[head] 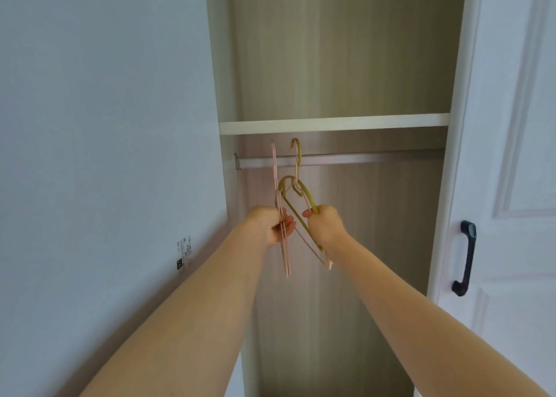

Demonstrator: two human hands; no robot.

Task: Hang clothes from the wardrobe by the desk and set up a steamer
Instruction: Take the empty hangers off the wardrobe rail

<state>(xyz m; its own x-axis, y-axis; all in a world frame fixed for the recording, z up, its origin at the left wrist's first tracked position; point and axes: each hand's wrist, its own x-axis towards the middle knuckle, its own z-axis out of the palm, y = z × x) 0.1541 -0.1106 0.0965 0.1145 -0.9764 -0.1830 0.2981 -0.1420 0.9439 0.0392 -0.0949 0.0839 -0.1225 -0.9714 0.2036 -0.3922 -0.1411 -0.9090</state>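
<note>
The wardrobe (346, 66) stands open, its white door (511, 126) right of the rail (346, 158). Just below the rail, the left hand (270, 225) has its grip closed round pink hangers (275, 174) hooked over it. The right hand (326, 225) has its grip round an olive hanger (310, 199).

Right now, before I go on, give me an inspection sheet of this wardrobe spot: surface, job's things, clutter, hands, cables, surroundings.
Surface: white shelf above a metal rail; nothing seen on the shelf edge.
Job's things: pink hangers with a hook up at the rail; green hanger tilted below the rail. No clothes or steamer seen.
Clutter: nothing seen.
Hands: left hand grips the pink hangers; right hand grips the green hanger.
Cables: nothing seen.
Surroundings: open white door with a dark handle on the right; pale wall with small labels on the left.
</note>
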